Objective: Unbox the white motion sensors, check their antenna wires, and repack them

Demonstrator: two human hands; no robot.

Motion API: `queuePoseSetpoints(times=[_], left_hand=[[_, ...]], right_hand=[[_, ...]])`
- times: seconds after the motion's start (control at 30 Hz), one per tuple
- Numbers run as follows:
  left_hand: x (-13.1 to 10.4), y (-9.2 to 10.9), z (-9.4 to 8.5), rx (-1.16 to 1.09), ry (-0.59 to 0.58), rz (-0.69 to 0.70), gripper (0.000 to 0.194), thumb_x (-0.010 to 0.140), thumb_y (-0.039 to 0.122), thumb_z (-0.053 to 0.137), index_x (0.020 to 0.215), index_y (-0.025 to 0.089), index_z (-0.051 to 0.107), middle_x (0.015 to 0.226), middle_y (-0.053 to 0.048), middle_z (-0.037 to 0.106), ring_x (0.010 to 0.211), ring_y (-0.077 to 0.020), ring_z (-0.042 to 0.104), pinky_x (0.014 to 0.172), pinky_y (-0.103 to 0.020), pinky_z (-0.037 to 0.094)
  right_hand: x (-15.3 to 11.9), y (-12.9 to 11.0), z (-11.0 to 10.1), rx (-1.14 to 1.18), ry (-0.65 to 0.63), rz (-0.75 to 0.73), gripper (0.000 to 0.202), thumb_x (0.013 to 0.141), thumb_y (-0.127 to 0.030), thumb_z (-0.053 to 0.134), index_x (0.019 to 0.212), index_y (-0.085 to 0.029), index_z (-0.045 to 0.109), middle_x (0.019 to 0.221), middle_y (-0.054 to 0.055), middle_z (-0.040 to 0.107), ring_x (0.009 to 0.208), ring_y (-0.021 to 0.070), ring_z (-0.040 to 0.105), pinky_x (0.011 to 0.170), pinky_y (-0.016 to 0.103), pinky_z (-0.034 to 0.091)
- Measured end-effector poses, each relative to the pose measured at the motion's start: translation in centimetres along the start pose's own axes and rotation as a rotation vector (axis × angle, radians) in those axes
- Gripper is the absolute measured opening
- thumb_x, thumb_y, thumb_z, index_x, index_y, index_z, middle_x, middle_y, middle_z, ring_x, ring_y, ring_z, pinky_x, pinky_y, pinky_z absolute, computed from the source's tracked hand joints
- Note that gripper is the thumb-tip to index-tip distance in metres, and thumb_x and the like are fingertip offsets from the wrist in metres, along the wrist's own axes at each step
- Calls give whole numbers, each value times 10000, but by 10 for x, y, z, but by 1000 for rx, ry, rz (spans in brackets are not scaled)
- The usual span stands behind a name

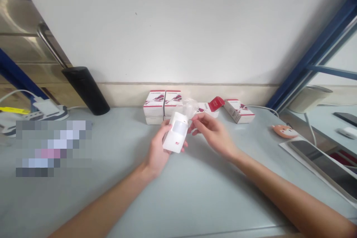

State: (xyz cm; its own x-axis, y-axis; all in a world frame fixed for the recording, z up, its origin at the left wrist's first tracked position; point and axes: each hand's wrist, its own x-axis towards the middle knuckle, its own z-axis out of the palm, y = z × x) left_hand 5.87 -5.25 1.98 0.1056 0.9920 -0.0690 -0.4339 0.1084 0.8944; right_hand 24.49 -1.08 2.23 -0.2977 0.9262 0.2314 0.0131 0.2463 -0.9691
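A white motion sensor [175, 138] with a greyish window and a small red mark is held in my left hand [157, 152], tilted, thumb along its left side and fingers behind it. Behind the sensor's upper end, a crumpled clear plastic bag [190, 106] bunches up. My right hand [209, 132] is beside the sensor's right edge, thumb and fingertips pinched together at the lower part of the bag. Beyond my hands stand stacked white-and-red boxes [154, 104]. An opened box with a raised red flap [216, 103] lies just past my right hand.
Another white-and-red box [245, 113] lies right of the opened one, by the wall. A black bottle [86, 91] and a power strip [47, 113] stand at left. On the right are an orange animal-face item [285, 131] and a dark phone-like slab [323, 163].
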Motion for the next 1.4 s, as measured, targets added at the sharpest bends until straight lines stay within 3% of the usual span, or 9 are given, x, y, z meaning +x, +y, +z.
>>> queuePoseSetpoints(times=[0.13,0.27,0.37,0.47,0.67,0.8,0.97,1.13,1.4], left_hand=[[-1,-4,-1,45,-54,12,376,966,457,566,1256,219,537,927,-58,741,704,-249,733,626,-353,578],[0,-8,-3,18,-54,47,337,973,450,572,1237,247,521,890,-35,741,690,-248,731,612,-362,586],[2,-6,-4,9,-50,43,315,976,444,601,1215,245,552,989,-49,755,786,-247,743,687,-381,608],[5,-3,-6,89,-58,64,323,980,458,627,1209,232,625,1235,-79,734,1065,-263,722,862,-378,594],[24,-12,-21,410,-26,262,422,930,492,691,1246,212,700,1368,-96,717,1362,-334,589,1140,-442,463],[32,-16,-29,553,6,290,456,899,403,685,1307,200,681,1385,-124,700,1347,-341,601,1163,-480,454],[25,-8,-27,535,43,382,713,841,282,744,1514,247,511,1471,-128,618,1364,-299,589,1167,-448,458],[29,-7,-28,591,24,404,487,936,402,710,1372,200,628,1409,-140,672,1280,-290,645,1121,-431,489],[29,-7,-36,732,-108,329,371,870,326,790,1223,231,726,1211,-107,765,1113,-302,701,1057,-457,520]], right_hand=[[-2,1,3,90,31,230,363,974,-572,653,1006,-210,660,1014,57,703,991,209,679,938,397,559],[-5,-2,2,312,-296,348,463,996,-620,606,1063,-176,717,964,84,721,881,210,684,942,416,539],[-5,0,-2,327,-307,314,449,995,-610,625,1166,-207,722,1043,82,740,899,202,686,977,419,531],[-2,5,-7,213,-223,232,435,987,-614,635,1193,-239,718,1164,79,733,1038,225,681,1017,428,524],[7,8,-16,-116,-73,-37,379,949,-580,681,1089,-228,672,1156,79,714,1006,227,665,922,402,534],[12,11,-21,-263,-72,-108,328,959,-524,670,1084,-221,654,1100,76,710,1016,231,676,897,387,540],[13,14,-27,-415,-123,-140,250,980,-467,654,1026,-223,681,1026,53,720,962,216,667,869,374,531],[9,10,-30,-561,-208,-147,216,996,-433,640,969,-232,712,1066,60,715,953,216,640,880,375,503],[7,7,-30,-624,-179,-116,266,975,-489,661,1071,-243,693,1093,60,732,959,234,638,845,362,481]])
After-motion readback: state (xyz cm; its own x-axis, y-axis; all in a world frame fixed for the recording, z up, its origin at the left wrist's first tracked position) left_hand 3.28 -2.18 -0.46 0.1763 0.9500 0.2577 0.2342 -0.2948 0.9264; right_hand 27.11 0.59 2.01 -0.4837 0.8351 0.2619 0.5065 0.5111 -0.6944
